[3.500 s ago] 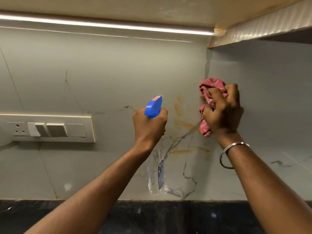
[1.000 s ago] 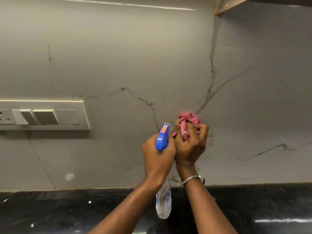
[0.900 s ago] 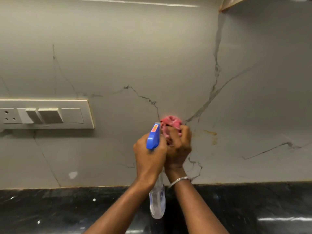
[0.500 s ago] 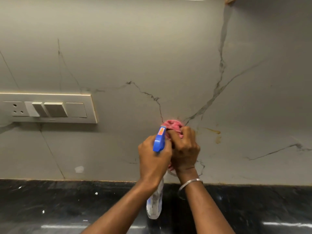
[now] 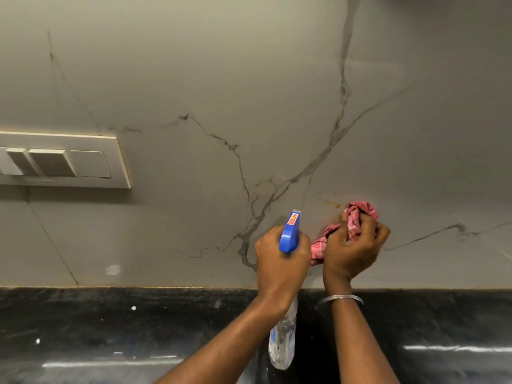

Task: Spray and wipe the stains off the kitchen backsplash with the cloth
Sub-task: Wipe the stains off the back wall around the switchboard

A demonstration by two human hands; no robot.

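Stains (image 5: 329, 201) are left only as a faint orange streak beside the cloth (image 5: 360, 214), bunched in curled fingers of the right hand (image 5: 352, 248); the spray bottle (image 5: 289, 236) is gripped by the left hand (image 5: 279, 264).

Both bare forearms come up from the bottom edge, side by side, left one angled in from lower left, right one near vertical. Left hand (image 5: 282, 261) back to camera, fingers wrapped round neck of clear plastic spray bottle with blue trigger head (image 5: 289, 232). Right hand (image 5: 356, 246) just right of it, slightly higher, fingers curled tight on bunched pink-red checked cloth (image 5: 360, 214). Hands close, not touching.
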